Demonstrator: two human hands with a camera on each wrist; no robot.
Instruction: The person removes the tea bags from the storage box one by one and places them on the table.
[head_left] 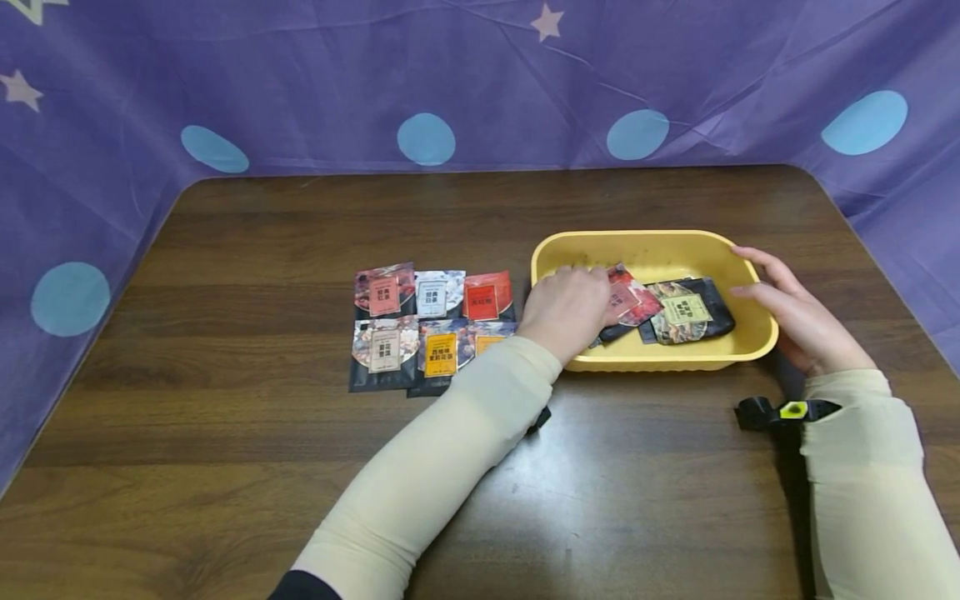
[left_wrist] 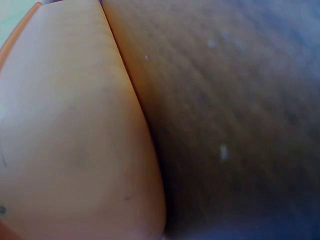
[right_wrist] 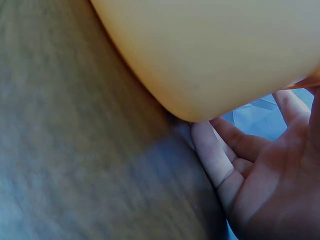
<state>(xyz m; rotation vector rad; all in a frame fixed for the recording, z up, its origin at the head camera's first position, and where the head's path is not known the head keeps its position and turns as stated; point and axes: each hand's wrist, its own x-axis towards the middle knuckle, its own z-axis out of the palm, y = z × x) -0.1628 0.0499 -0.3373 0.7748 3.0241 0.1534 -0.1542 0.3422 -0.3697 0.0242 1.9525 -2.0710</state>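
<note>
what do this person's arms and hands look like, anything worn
The left hand and right hand are gloveless. Cream sleeves cover the forearms; black fabric shows beyond the left one. The right wrist has a black device with yellow-green marking.

head view high, facing forward-down over table (head_left: pixel 225 417); wrist views close, sharing yellow tub (head_left: pixel 660 364).

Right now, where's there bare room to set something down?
Bare tabletop lies left of the sachet rows, behind them, and in front of the yellow tray, between the sleeves. Crowded: the tray, sachets inside, left hand over them, right hand at its end.
</note>
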